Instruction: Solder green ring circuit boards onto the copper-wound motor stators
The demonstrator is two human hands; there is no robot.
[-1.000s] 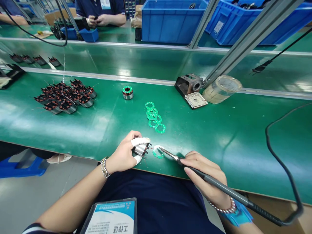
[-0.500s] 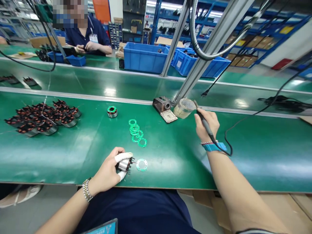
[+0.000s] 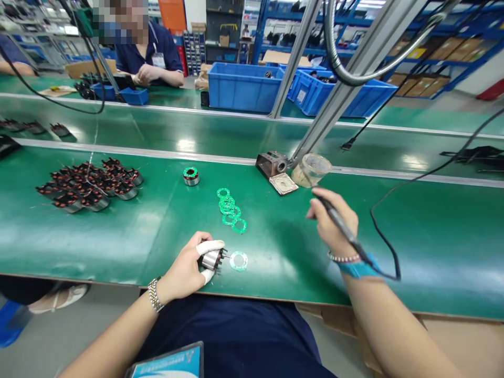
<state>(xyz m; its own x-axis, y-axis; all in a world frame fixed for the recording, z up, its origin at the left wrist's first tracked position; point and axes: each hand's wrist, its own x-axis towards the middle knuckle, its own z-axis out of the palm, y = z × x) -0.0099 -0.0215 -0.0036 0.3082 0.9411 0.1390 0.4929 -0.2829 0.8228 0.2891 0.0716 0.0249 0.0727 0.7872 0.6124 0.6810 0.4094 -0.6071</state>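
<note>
stator [image 3: 211, 259] sits in the snug grip of the left hand [image 3: 187, 270], the counter [image 3: 283, 278] just beneath that grip, its axis roughly sideways, pins [image 3: 224, 252] facing right. a ring [image 3: 246, 261] lies flat just beside the pins, right of that grip, so the left hand is nearer it. the right hand [image 3: 329, 227] holds an iron [image 3: 342, 223], well right and forward of the same grip.

Across my counter [image 3: 275, 283]
Motor cores [image 3: 92, 186] lie left of overlapping rings [image 3: 227, 205]; the jar [image 3: 313, 170] sits behind, right.
</note>
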